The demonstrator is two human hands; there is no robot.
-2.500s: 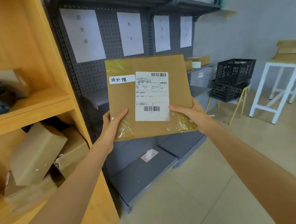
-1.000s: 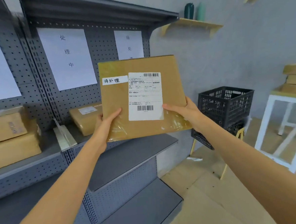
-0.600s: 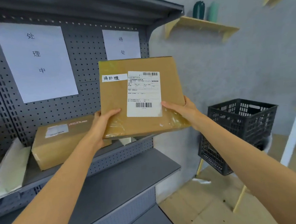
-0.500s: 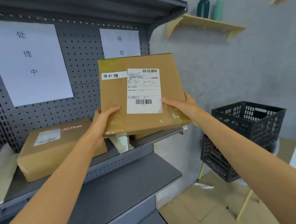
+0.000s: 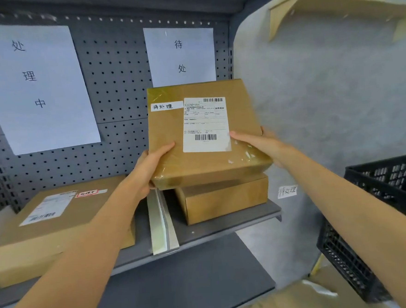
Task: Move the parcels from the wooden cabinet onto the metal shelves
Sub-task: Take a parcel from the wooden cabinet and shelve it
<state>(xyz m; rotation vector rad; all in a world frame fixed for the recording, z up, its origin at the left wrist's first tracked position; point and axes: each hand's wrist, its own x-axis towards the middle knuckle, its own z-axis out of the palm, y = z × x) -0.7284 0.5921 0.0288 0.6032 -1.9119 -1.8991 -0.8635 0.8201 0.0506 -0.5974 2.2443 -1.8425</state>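
Observation:
I hold a flat brown parcel (image 5: 169, 137) with a white shipping label and a small handwritten tag. My left hand (image 5: 150, 168) grips its lower left edge and my right hand (image 5: 260, 145) grips its lower right edge. The parcel tilts back, just above a smaller cardboard box (image 5: 224, 200) that sits on the grey metal shelf (image 5: 226, 226). A wider labelled parcel (image 5: 46, 227) lies on the same shelf to the left. The wooden cabinet is out of view.
A white divider (image 5: 161, 229) stands between the two shelf bays. Paper signs (image 5: 36, 88) hang on the pegboard back. A lower grey shelf (image 5: 182, 287) juts out below. A black plastic crate (image 5: 381, 213) stands at right, and a wooden wall shelf (image 5: 331, 7) is above.
I have turned away from the wooden cabinet and come up close to the right bay of the metal shelves, carrying the parcel in both hands. The parcel has come down towards the box on the shelf.

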